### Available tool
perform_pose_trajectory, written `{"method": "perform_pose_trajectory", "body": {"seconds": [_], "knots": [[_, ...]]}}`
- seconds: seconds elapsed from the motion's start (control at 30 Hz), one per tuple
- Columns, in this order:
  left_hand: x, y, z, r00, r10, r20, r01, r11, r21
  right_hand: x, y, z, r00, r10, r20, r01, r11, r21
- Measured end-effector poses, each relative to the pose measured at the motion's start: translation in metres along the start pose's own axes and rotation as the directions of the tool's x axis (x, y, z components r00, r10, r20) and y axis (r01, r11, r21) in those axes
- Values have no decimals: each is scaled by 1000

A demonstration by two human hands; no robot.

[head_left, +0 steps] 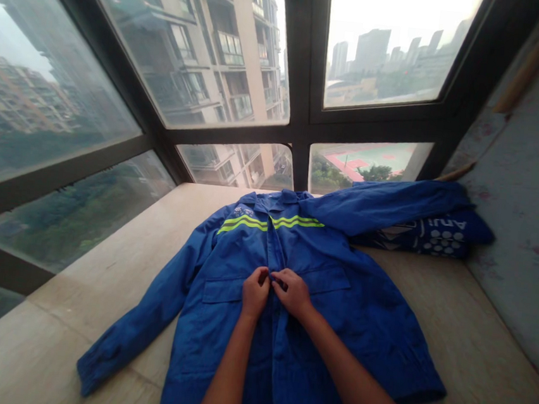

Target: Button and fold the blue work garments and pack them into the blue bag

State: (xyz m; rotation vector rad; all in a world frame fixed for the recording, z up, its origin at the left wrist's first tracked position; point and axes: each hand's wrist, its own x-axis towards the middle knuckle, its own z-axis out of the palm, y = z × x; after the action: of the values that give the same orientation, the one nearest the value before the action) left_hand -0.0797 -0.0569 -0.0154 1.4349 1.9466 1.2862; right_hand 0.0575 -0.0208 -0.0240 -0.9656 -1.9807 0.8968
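A blue work jacket [218,337] with yellow-green reflective stripes lies spread out, front up, its collar toward the window. Both hands meet at the middle of its front opening. My left hand [256,289] is closed, fingertips pinching the placket edge. Close beside it, my right hand [292,291] is closed too, thumb and fingers pinched on the other edge of the placket. Whether a button sits between the fingertips is too small to make out. Above the hands the front parts slightly; below them the placket runs down to the hem.
The jacket rests on a pale stone window ledge [73,310]. Under its right-hand sleeve lies a dark blue printed bag [438,234] against the patterned wall [524,271]. Dark window frames [305,72] border the ledge at the back and left.
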Motion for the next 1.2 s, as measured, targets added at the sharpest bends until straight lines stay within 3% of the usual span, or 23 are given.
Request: {"method": "perform_pose_trajectory", "body": {"seconds": [0.23, 0.33, 0.47, 0.53, 0.83, 1.2], "knots": [[4, -3, -2, 1000, -19, -6, 19, 998, -56, -5, -3, 2, 993, -109, 35, 110, 993, -46], [5, -2, -1, 1000, -23, -20, 22, 998, -60, -4, 0, 5, 992, -127, -14, 127, 992, -5], [5, -1, -3, 999, -19, -27, 17, 997, -70, 0, 5, 8, 985, -3, -170, 17, 997, 76], [5, -2, -4, 1000, -14, -24, 12, 997, -76, 3, 7, 9, 981, 58, -186, -48, 997, 58], [5, -7, -5, 1000, -17, 1, 17, 994, -106, 11, 0, 8, 971, 207, -121, -214, 976, -50], [6, -10, -2, 999, -38, 17, 41, 980, -196, 20, 2, 2, 973, 230, -21, -231, 966, -119]]}}
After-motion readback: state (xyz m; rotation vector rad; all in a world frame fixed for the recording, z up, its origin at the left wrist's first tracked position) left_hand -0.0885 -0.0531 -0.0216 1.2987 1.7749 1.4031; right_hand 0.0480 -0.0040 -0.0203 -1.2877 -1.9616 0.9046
